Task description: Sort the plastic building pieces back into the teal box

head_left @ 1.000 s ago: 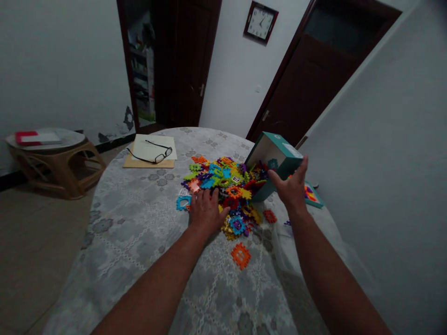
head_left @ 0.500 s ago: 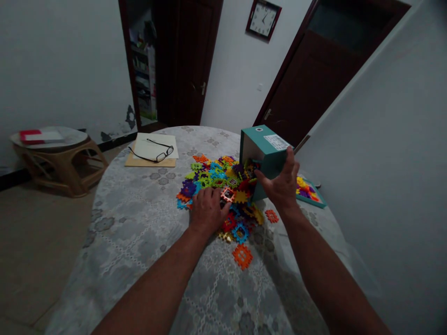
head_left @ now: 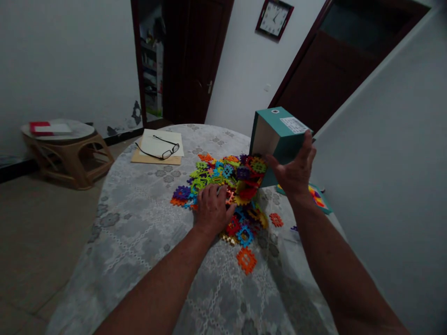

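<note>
I'm looking over a round counter point(head_left: 139, 260) under a grey-and-white patterned cloth. At its far left, black-framed eyeglasses point(head_left: 166, 154) rest on pale papers point(head_left: 150, 140). Off to the left stands a low stool point(head_left: 75, 173) with a red-and-white item point(head_left: 50, 129) on top. Beyond, there's a dark door point(head_left: 195, 60), a dim doorway with shelves point(head_left: 150, 74), and a square clock point(head_left: 274, 19) on the pale wall.

The heap of colourful notched pieces point(head_left: 209, 174) sits mid-counter, reaching right to the mouth of the teal box point(head_left: 291, 139). My left hand point(head_left: 213, 209) lies over the heap's near side, thumb apart from the fingers. My right hand point(head_left: 296, 170) has its grip clamped on the box, thumb by the opening, fingers along the right side. An orange piece point(head_left: 246, 260) lies alone nearer me, a smaller red-orange piece point(head_left: 276, 220) to its right and farther off. A flat teal item point(head_left: 320, 199) with a bright pattern is at the right.

And compared with the last frame, the box is up higher, more pieces show at its mouth, and a purple piece point(head_left: 182, 192) has slid farther left.
</note>
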The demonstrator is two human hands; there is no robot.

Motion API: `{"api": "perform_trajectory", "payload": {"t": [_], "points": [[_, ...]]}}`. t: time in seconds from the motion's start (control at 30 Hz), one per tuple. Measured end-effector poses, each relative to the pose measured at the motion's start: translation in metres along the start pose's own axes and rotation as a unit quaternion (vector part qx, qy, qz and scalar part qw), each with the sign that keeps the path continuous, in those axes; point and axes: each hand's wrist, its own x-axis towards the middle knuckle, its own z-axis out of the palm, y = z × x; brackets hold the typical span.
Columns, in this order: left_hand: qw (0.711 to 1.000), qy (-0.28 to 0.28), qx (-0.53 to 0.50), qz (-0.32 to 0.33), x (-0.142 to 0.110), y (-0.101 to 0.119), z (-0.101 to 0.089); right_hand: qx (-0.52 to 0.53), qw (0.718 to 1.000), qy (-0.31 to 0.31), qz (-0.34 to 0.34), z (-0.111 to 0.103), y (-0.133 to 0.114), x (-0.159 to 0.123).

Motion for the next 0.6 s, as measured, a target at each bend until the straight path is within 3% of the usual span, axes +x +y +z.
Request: {"api": "perform_trajectory", "payload": {"t": [0.27, 0.6], "points": [[1.0, -0.007, 0.005, -0.003, -0.002, 0.001, 0.002, 0.021, 1.0, 0.003, -0.013, 0.028, -0.014, 0.011], [1.0, -0.011, -0.003, -0.02, -0.001, 0.004, 0.0, 0.025, 1.0, -0.002, -0.007, 0.016, -0.024, 0.027]]}}
